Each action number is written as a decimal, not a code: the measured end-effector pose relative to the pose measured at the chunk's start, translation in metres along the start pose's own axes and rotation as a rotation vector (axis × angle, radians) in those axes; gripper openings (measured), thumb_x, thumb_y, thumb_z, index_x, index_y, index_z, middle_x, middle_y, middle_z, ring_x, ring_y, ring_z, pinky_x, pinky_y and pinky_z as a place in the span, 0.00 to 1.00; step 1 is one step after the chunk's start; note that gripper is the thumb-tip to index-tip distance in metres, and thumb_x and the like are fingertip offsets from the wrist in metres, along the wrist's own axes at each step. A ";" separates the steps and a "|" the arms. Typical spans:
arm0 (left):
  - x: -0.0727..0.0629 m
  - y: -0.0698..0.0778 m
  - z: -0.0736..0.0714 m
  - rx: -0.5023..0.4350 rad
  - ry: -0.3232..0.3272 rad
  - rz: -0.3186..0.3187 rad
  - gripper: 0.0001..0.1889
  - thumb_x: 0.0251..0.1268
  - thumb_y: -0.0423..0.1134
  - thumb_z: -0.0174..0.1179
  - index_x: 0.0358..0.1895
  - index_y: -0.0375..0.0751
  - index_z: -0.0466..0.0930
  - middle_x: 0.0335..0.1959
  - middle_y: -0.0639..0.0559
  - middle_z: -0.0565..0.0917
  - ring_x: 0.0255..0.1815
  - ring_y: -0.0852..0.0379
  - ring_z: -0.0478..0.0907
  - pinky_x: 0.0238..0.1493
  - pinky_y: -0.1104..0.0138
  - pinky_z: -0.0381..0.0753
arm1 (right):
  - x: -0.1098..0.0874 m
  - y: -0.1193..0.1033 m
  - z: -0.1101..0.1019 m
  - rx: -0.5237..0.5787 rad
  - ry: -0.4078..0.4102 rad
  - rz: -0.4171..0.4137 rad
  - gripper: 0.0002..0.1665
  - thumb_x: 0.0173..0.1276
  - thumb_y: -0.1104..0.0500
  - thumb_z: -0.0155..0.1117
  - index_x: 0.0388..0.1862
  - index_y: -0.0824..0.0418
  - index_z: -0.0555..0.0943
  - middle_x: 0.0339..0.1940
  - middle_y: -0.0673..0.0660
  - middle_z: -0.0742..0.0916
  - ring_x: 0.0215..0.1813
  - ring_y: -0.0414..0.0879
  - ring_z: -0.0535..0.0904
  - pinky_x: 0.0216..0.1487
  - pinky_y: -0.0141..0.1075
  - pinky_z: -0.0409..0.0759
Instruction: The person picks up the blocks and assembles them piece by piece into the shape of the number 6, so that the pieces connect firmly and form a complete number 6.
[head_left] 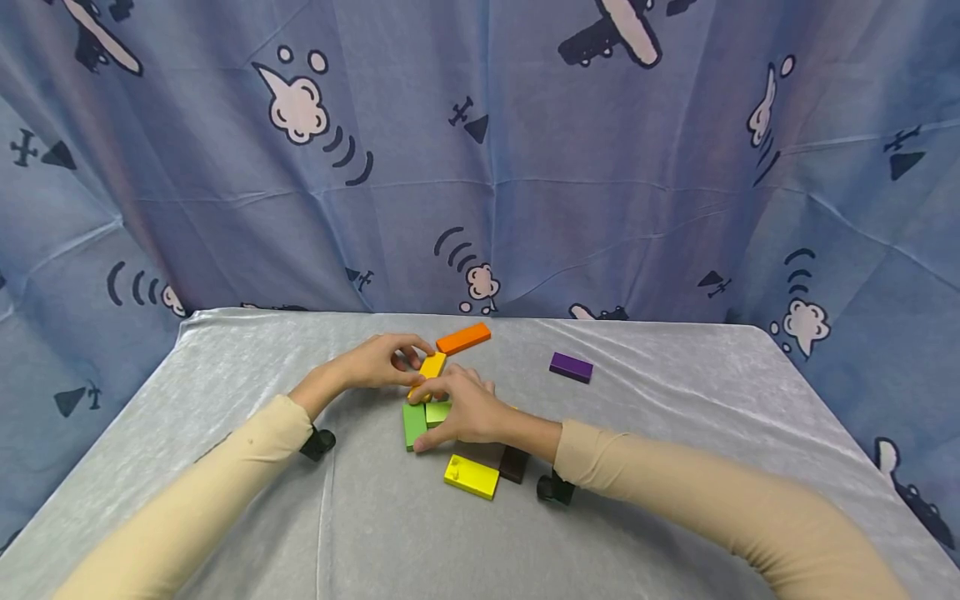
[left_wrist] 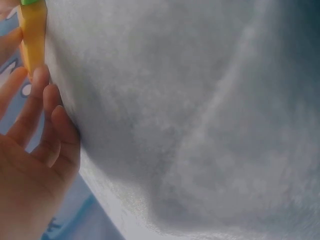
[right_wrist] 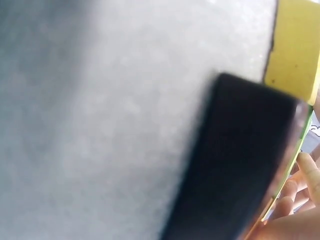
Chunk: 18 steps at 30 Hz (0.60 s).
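Note:
A yellow-orange block (head_left: 432, 367) lies slanted at the far side of a small group of blocks. My left hand (head_left: 378, 361) holds it, fingers near its far end and thumb along its left side. My right hand (head_left: 471, 408) arches over the group. Its thumb is at the near end of a green block (head_left: 414, 427) and its index finger at the far end, close to the yellow-orange block. A lighter green block (head_left: 438, 413) lies right of the green one, partly hidden by the right hand. The left wrist view shows the yellow-orange block (left_wrist: 34, 37) at the left fingertips.
A bright yellow block (head_left: 471, 477) and a dark brown block (head_left: 513, 464) lie nearer, below the right hand. An orange block (head_left: 463, 338) lies beyond the hands, a purple block (head_left: 571, 367) to the right. Grey cloth covers the table (head_left: 675, 392); a patterned blue curtain (head_left: 420, 150) hangs behind.

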<state>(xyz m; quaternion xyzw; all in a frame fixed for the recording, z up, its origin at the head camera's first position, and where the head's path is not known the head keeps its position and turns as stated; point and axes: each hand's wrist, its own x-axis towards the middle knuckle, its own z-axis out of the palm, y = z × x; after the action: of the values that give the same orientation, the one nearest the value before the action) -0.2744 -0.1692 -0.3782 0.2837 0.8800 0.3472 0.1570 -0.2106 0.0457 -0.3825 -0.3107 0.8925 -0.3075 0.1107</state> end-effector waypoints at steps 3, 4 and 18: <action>0.000 0.000 0.000 0.000 0.004 0.006 0.23 0.66 0.34 0.69 0.64 0.41 0.78 0.44 0.49 0.83 0.43 0.53 0.82 0.43 0.62 0.80 | 0.000 -0.001 0.000 0.000 -0.001 0.002 0.34 0.49 0.43 0.86 0.56 0.45 0.87 0.42 0.53 0.76 0.43 0.48 0.67 0.40 0.48 0.59; 0.001 -0.001 0.000 0.002 0.005 0.008 0.23 0.66 0.34 0.69 0.64 0.41 0.78 0.44 0.49 0.83 0.43 0.53 0.82 0.43 0.62 0.80 | 0.000 -0.001 0.000 0.000 -0.002 0.003 0.34 0.49 0.43 0.86 0.56 0.45 0.87 0.42 0.53 0.76 0.43 0.48 0.67 0.40 0.48 0.59; 0.002 -0.002 0.000 -0.009 0.001 0.004 0.23 0.66 0.33 0.69 0.64 0.41 0.78 0.44 0.49 0.83 0.43 0.53 0.82 0.42 0.62 0.81 | -0.002 0.002 -0.014 0.067 -0.025 -0.084 0.32 0.52 0.46 0.85 0.56 0.51 0.86 0.49 0.54 0.80 0.53 0.54 0.72 0.46 0.51 0.65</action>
<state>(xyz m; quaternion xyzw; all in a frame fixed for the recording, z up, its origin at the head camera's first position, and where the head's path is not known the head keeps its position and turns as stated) -0.2764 -0.1690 -0.3799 0.2846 0.8779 0.3515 0.1574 -0.2152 0.0548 -0.3728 -0.3476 0.8665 -0.3379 0.1192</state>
